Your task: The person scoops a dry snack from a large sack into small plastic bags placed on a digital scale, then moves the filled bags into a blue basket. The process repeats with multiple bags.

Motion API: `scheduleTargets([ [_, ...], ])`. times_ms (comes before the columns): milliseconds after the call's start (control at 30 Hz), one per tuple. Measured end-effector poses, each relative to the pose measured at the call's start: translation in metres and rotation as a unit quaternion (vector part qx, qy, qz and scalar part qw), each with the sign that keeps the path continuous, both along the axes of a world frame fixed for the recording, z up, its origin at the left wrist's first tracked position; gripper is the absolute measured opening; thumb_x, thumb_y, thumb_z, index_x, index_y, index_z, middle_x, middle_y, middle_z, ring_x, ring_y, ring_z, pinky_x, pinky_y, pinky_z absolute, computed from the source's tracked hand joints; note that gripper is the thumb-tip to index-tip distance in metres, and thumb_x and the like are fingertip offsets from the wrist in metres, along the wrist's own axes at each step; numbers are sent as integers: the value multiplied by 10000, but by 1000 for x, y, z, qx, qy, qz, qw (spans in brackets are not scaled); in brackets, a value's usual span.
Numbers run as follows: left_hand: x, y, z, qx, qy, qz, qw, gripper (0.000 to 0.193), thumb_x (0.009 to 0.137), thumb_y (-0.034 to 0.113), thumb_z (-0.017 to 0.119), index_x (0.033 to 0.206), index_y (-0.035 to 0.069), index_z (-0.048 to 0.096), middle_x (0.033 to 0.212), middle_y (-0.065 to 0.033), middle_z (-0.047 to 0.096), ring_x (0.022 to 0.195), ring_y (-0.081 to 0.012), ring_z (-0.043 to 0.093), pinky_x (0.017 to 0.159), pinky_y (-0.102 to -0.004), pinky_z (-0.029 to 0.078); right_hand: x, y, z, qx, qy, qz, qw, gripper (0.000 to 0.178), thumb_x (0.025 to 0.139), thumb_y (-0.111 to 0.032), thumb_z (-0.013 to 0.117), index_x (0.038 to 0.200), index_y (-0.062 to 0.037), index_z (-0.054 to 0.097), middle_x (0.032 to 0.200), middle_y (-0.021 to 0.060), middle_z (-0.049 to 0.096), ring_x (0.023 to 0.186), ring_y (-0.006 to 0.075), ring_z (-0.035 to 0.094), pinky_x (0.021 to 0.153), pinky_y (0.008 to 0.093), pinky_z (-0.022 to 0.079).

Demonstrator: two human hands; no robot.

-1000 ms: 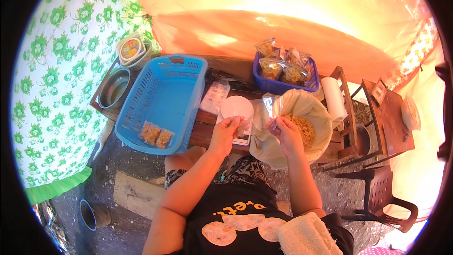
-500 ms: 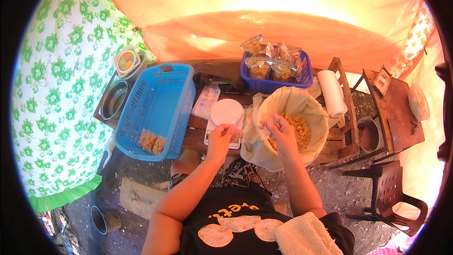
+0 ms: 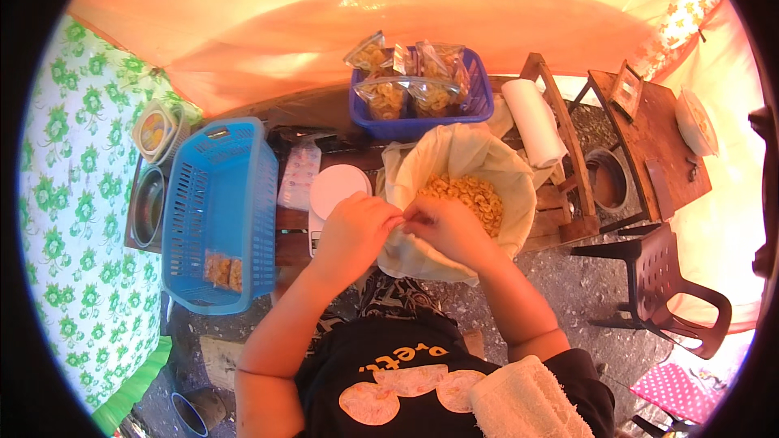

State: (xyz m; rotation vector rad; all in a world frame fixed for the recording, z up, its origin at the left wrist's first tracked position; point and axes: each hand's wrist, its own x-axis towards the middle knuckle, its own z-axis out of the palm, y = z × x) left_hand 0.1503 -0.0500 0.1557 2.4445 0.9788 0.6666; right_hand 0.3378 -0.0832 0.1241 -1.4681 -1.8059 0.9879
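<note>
My left hand and my right hand meet at the fingertips, both pinched closed. Whatever is between the fingers, if anything, is too small or clear to make out. Below and beyond the right hand is a cloth-lined container holding a heap of yellow-orange chips. The left hand partly covers a white kitchen scale with a round top. Next to the scale lies a stack of clear patterned plastic bags.
At left, a light-blue basket holds small filled packs. A dark-blue basket behind carries several chip-filled bags. A paper towel roll, a wooden side table and a brown plastic chair are at right.
My hands, apart before, have come together at the fingertips. The view has shifted, so the table's things sit further left in the picture.
</note>
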Motion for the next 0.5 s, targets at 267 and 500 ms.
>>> scheduleTargets([
  [267,29,25,-3,37,-86,-7,996,140,795,117,666,901,25,676,828,-119,643,776,-283,574,674,-370,459,51,26,24,-60,75,44,994,196,845,-154,668,956,6,643,815,128,684,736,220,665,684,302,504],
  [500,21,32,-8,-90,-184,167,964,117,806,123,704,811,21,645,701,-66,607,649,-162,563,594,-296,436,115,66,-69,-147,-226,-112,956,319,919,-236,573,1158,-28,611,1177,211,597,1049,313,597,860,420,477],
])
